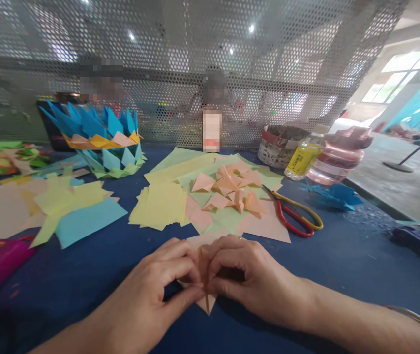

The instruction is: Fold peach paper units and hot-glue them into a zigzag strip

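So the thing that matters here is a piece of peach paper (209,304), right between the two hands and out toward the near edge of the counter (84,265), roughly midway between its left and right sides. Its long axis looks to run near edge to far edge, with a pointed tip aimed at the near edge and a dark center line up the middle. It's off the left hand's (169,275) right side and the right hand's (239,275) left side, and neither is nearer: both are touching it.

Pose-wise, both hands are pinched narrow on the paper, thumbs low near the center line, fingers curled over from above. They hide most of it, so I can't tell how the upper folds sit. Folded peach pieces (232,179) lie farther toward the far edge, with scissors (296,216) just beside them on the right-edge side.
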Action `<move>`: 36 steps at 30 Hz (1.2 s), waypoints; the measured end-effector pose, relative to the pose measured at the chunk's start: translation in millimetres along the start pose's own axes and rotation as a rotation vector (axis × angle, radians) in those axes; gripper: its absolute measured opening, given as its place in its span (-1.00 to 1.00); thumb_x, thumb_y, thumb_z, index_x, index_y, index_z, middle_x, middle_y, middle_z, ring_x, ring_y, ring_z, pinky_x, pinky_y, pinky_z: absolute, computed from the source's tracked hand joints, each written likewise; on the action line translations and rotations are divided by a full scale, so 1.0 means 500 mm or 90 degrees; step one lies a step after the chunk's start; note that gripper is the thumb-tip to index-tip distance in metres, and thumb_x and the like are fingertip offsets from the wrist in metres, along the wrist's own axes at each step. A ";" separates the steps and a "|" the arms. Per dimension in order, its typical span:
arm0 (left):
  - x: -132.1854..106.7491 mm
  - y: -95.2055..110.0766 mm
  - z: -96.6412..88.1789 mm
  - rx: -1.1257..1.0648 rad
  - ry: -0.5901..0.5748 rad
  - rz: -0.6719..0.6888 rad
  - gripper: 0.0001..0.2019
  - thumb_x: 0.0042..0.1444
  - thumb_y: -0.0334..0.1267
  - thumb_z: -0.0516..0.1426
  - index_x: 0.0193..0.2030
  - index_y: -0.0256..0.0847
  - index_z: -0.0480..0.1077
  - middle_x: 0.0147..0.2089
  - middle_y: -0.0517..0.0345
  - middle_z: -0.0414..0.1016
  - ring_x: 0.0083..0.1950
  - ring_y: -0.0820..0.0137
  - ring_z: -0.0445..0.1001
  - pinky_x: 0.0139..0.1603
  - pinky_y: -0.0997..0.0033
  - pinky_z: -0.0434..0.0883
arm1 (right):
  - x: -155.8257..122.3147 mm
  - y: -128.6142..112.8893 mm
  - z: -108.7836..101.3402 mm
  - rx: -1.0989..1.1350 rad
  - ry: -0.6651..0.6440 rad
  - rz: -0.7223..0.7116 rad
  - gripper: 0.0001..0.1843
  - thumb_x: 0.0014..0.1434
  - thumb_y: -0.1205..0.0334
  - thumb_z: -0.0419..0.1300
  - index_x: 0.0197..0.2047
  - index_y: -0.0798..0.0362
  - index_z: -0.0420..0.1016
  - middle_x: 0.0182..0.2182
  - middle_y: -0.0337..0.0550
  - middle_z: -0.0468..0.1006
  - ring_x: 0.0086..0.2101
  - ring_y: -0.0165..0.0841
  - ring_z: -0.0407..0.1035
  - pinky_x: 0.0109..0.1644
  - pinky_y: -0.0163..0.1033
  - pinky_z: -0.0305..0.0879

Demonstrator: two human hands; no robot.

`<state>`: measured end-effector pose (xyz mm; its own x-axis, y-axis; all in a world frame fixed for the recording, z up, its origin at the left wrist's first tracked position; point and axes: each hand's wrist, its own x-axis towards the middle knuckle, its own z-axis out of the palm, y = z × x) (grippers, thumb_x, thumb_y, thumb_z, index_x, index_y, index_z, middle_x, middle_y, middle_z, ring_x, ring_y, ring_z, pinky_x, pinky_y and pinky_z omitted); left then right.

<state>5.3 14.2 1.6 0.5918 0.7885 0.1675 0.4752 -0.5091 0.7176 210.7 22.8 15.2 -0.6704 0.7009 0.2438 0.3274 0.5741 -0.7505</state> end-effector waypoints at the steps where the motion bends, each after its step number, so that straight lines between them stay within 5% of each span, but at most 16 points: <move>1: 0.000 0.000 0.000 0.001 -0.003 -0.001 -0.80 0.23 -0.37 0.10 -0.45 -0.15 0.36 -0.29 0.28 0.41 -0.19 0.46 0.38 -0.19 0.50 0.31 | 0.000 0.000 0.002 -0.006 0.003 0.004 -0.80 0.12 0.58 0.25 -0.42 0.12 0.48 -0.36 -0.23 0.56 -0.25 -0.45 0.42 -0.05 -0.38 0.31; 30: -0.006 0.000 0.012 0.055 0.044 0.036 -0.82 0.27 -0.39 0.05 -0.39 -0.15 0.29 -0.25 0.23 0.38 -0.16 0.41 0.37 -0.17 0.49 0.36 | -0.003 0.001 0.007 -0.072 0.009 0.021 -0.88 0.15 0.46 0.29 -0.40 0.12 0.48 -0.34 -0.17 0.51 -0.23 -0.37 0.38 -0.09 -0.29 0.29; 36: -0.016 0.003 0.017 0.170 0.129 0.068 -0.95 0.26 -0.34 0.06 -0.26 -0.14 0.28 -0.18 0.14 0.33 -0.15 0.31 0.32 -0.19 0.36 0.36 | -0.005 0.001 0.005 -0.078 0.019 0.070 -0.88 0.12 0.37 0.33 -0.33 0.09 0.44 -0.30 -0.19 0.43 -0.33 -0.42 0.34 -0.23 -0.35 0.31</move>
<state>6.8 4.2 -4.5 0.5188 0.7648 0.3820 0.5867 -0.6435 0.4916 211.0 20.2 12.9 -0.6066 0.7737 0.1830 0.4786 0.5391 -0.6931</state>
